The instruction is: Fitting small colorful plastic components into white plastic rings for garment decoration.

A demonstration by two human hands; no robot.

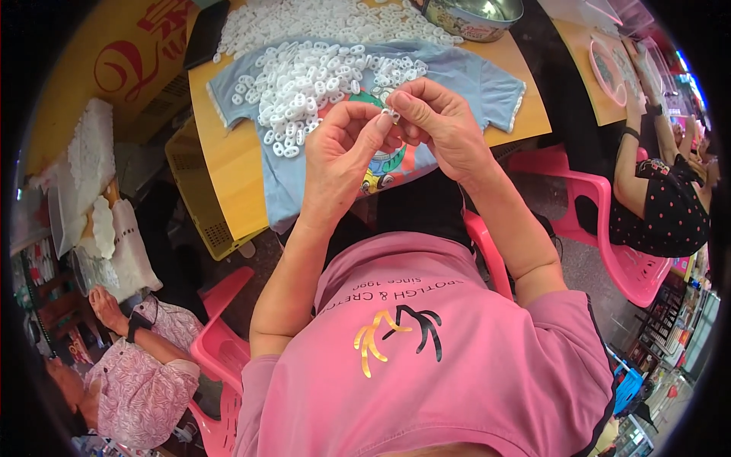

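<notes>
My left hand (344, 156) and my right hand (448, 126) meet above the table, thumbs and fingertips pinched on one small white plastic piece (393, 116). Most of that piece is hidden by the fingers. Under my hands a light blue T-shirt (283, 179) with a colourful cartoon print lies spread over the table edge. A heap of white oval two-holed plastic pieces (304, 84) rests on the shirt, just beyond my left hand. Beyond my right fingertips sits a smaller heap of similar white pieces (400, 71).
A large spread of white pieces (327, 21) covers the far end of the yellow table (228, 175). At the back right stands a round metal tin (476, 19); a dark flat object (207, 34) lies far left. Other people sit on pink chairs (590, 198) at both sides.
</notes>
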